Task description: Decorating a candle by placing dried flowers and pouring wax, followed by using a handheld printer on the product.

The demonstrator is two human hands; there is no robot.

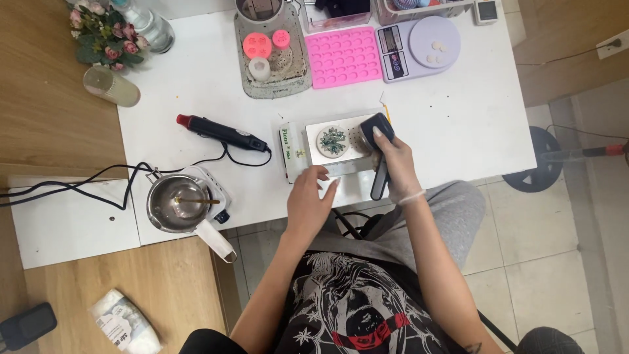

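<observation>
My right hand [395, 160] grips a black hand-held tool [379, 131] with a long handle, its head held over the right side of a white square plate [322, 153]. A round disc with a green leafy pattern [333, 140] lies on that plate, just left of the tool's head. My left hand [309, 196] rests flat with spread fingers on the near edge of the white base under the plate, holding nothing.
A black heat gun with a red tip [223, 132] lies to the left. A metal pot [175, 203] sits on a white warmer at the table's front left. At the back stand a pink silicone mould [343, 56], a lilac scale [419, 46] and a grey tray [272, 59].
</observation>
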